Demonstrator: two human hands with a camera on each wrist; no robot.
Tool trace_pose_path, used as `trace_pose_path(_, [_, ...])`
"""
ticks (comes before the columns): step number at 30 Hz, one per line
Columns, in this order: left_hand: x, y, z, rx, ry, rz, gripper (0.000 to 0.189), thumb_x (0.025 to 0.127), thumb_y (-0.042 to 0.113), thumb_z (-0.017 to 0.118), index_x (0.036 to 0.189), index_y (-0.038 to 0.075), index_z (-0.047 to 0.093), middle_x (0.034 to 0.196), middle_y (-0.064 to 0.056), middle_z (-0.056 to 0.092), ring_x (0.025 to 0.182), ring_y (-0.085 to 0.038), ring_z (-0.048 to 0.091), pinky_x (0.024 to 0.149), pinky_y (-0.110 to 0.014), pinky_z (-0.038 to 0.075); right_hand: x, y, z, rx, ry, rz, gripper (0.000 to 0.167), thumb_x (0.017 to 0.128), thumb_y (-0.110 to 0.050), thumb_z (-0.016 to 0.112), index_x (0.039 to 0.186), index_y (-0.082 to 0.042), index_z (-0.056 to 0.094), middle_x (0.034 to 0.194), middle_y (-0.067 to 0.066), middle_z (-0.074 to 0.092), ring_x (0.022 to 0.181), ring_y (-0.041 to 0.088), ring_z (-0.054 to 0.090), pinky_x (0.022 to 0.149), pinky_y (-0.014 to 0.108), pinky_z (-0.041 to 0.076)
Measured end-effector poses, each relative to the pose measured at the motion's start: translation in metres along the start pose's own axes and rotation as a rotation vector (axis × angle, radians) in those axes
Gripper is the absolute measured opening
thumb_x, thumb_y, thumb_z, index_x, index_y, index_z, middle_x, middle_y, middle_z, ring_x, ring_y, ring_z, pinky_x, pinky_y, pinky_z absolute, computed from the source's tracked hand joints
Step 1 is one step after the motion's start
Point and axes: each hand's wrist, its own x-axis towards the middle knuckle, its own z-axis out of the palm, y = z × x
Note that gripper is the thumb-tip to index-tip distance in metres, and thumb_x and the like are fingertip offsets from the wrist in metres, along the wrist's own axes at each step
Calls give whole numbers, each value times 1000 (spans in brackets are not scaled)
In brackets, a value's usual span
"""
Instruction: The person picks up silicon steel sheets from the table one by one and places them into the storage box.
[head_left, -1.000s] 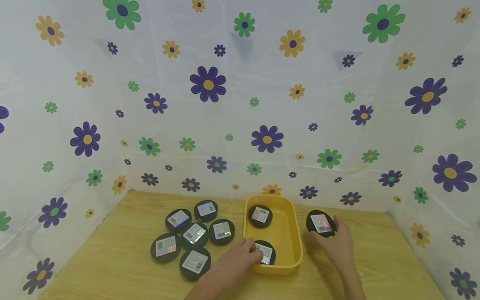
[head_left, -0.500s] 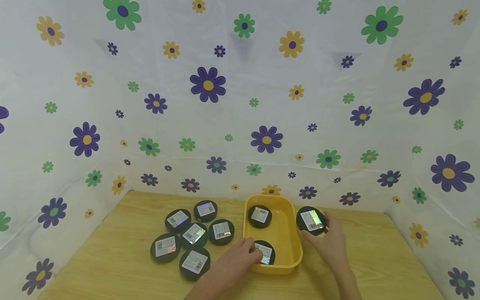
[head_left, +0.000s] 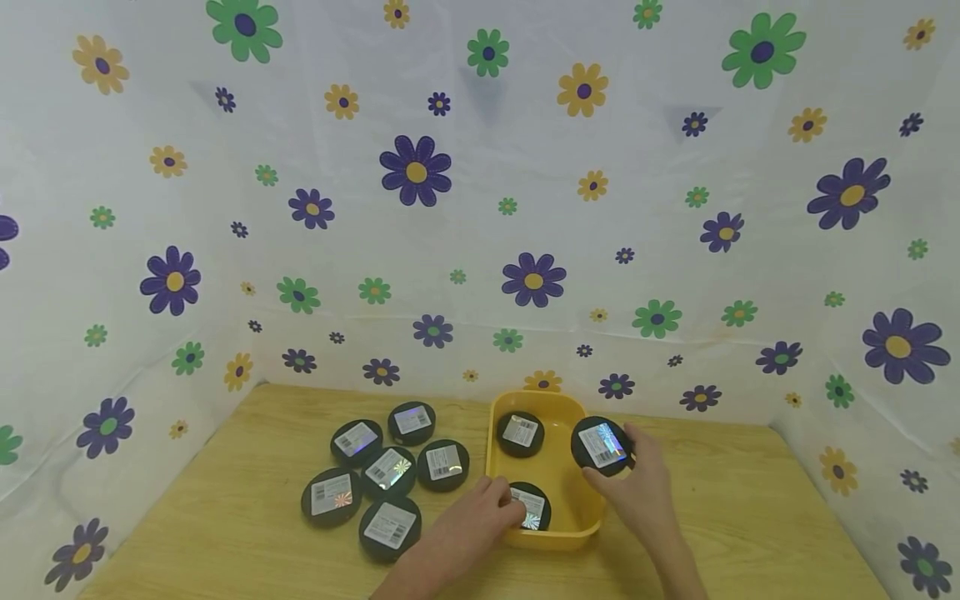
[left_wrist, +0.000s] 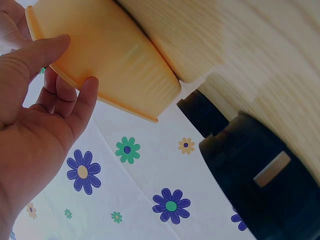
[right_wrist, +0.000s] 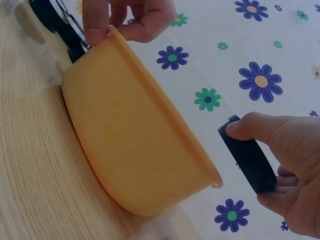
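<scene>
My right hand [head_left: 647, 492] grips a flat round black container [head_left: 600, 446] with a white and shiny label, thumb on one side and fingers on the other. It is above the right rim of a yellow plastic bin [head_left: 561, 492]; the right wrist view shows this black container [right_wrist: 246, 157] raised beside the rim. My left hand [head_left: 471, 521] pinches the bin's left rim, thumb outside, fingers over the edge, as the left wrist view shows. Inside the bin lie two similar containers, one at the back [head_left: 520, 432] and one at the front [head_left: 538, 507], partly hidden by my left fingers.
Several more black labelled containers [head_left: 388, 473] lie grouped on the wooden table [head_left: 225, 500] left of the bin. One of them [head_left: 390, 527] is close to my left forearm. A white flower-patterned sheet [head_left: 465, 233] hangs behind and along both sides.
My right hand has carried the black container leftward, from right of the bin to over its right rim. The left hand has stayed on the bin's rim.
</scene>
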Motion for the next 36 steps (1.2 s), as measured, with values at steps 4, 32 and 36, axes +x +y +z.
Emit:
trace_pose_path(4, [1, 0, -1, 4, -9, -5, 22, 83, 6, 71, 89, 22, 57, 89, 6, 44, 81, -9, 42, 68, -15, 38, -2, -3, 5, -32, -7, -13, 90, 75, -16, 85, 147, 6, 34, 143, 25, 41, 131, 42, 44, 107, 54, 40])
trace_pose_path(32, [3, -2, -1, 21, 2, -2, 23, 82, 5, 73, 87, 22, 58, 89, 5, 46, 81, -10, 43, 67, -15, 39, 0, -5, 25, -193, -61, -77, 87, 72, -15, 86, 142, 7, 39, 139, 26, 45, 122, 41, 51, 105, 56, 41])
trace_pose_path(36, [1, -2, 1, 15, 10, 11, 23, 82, 4, 72, 87, 22, 57, 89, 5, 45, 80, -10, 42, 66, -15, 37, 1, -3, 30, -205, -73, -82, 85, 71, -14, 86, 140, 8, 41, 138, 26, 46, 121, 40, 52, 103, 56, 43])
